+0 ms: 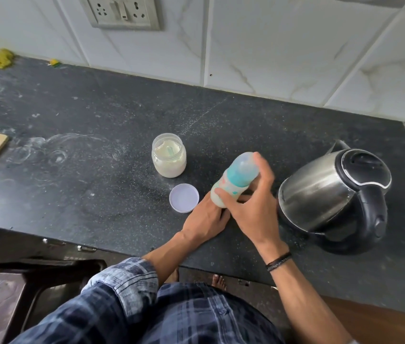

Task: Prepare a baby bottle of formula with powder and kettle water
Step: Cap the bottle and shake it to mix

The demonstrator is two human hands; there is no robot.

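Head view: bottle capped, contents milky, so mixing looks nearly done.
Your right hand (253, 207) wraps the tilted clear plastic baby bottle w/ teal collar (233, 181) just above the speckled black stone counter (72, 145); left hand (205, 219) lies flat beneath, fingers straight. Prob. left: round white lid (184, 197) back on the open clear powder jar (169, 157). Shiny steel kettle (320, 192) nearby.
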